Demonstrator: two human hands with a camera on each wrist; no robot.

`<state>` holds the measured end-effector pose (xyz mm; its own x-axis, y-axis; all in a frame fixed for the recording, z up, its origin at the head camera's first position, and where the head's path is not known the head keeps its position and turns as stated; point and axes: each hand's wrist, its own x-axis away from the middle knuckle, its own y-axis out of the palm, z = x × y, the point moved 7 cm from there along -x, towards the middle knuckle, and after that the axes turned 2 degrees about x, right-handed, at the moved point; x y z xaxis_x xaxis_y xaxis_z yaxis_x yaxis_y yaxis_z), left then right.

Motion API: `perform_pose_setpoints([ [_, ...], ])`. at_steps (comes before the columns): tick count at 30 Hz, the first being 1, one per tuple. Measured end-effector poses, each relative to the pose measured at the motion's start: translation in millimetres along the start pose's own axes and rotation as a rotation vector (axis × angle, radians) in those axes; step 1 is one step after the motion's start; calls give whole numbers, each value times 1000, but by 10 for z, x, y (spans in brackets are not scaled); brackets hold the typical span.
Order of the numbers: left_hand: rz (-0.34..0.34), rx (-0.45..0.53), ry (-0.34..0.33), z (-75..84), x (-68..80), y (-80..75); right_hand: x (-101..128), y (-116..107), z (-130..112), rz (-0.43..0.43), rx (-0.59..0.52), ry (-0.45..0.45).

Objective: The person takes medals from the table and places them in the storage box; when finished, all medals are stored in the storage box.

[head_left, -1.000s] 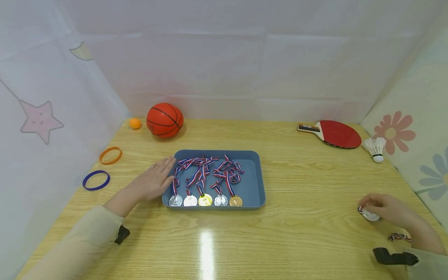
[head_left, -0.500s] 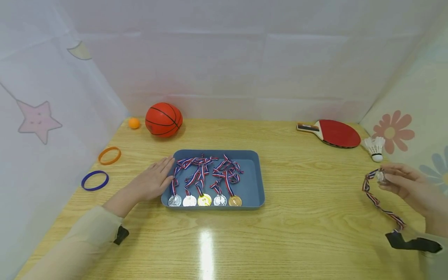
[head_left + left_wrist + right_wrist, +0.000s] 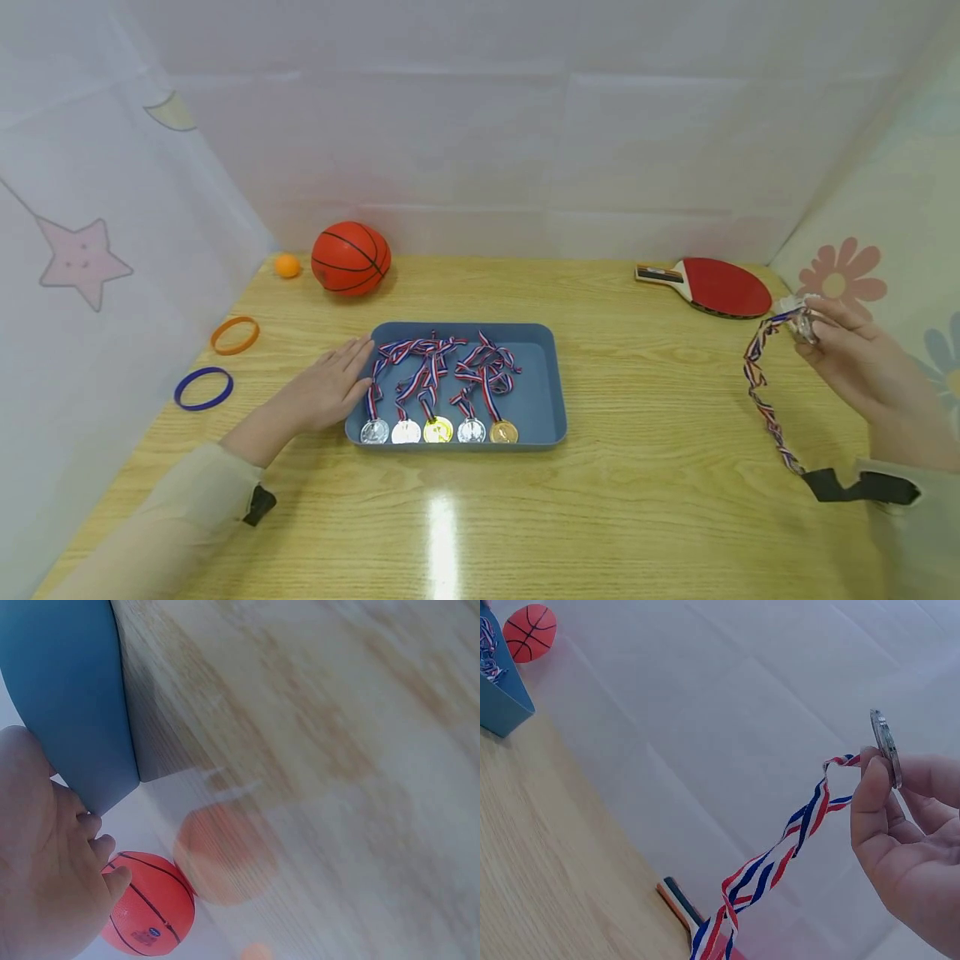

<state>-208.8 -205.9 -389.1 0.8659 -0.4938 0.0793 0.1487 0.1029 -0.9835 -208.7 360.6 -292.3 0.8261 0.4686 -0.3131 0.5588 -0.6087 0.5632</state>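
At the right of the head view, my right hand (image 3: pixel 862 358) pinches a silver medal (image 3: pixel 886 748) between thumb and fingers, raised above the table. Its red, white and blue ribbon (image 3: pixel 780 840) dangles in a twisted strand. My left hand (image 3: pixel 326 387) rests with fingers extended along the left side of a blue-grey tray (image 3: pixel 546 392). Inside that tray several medals line the front edge, among them a gold medal (image 3: pixel 438 430), a bronze-toned medal (image 3: pixel 504 432) and a silver medal (image 3: pixel 375 431), their ribbons (image 3: pixel 431 367) bunched behind them.
A small basketball (image 3: pixel 351 258) and an orange ball (image 3: pixel 287 266) stand at the back left. Orange (image 3: pixel 235 335) and blue (image 3: pixel 203 388) wristbands lie left of the tray. A red table tennis paddle (image 3: pixel 723 287) lies back right, beside a shuttlecock (image 3: pixel 789 305) partly hidden by my right hand.
My right hand has lifted the silver medal off the table and carried it up and farther back, its ribbon now hanging down. The left hand has stayed at the tray.
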Motion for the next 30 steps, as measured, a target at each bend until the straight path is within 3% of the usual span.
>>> perform_pose_setpoints([
  [9, -1, 4, -1, 7, 1, -1, -360, 261, 17, -71, -29, -58],
  [18, 1, 7, 3, -6, -7, 6, -714, 516, 81, 14, -46, 12],
  [22, 4, 5, 1, -6, -10, 7, -893, 723, 85, -45, -13, -4],
  [30, -3, 11, -5, 9, 2, -11, -1243, 1229, 89, -74, 30, -59],
])
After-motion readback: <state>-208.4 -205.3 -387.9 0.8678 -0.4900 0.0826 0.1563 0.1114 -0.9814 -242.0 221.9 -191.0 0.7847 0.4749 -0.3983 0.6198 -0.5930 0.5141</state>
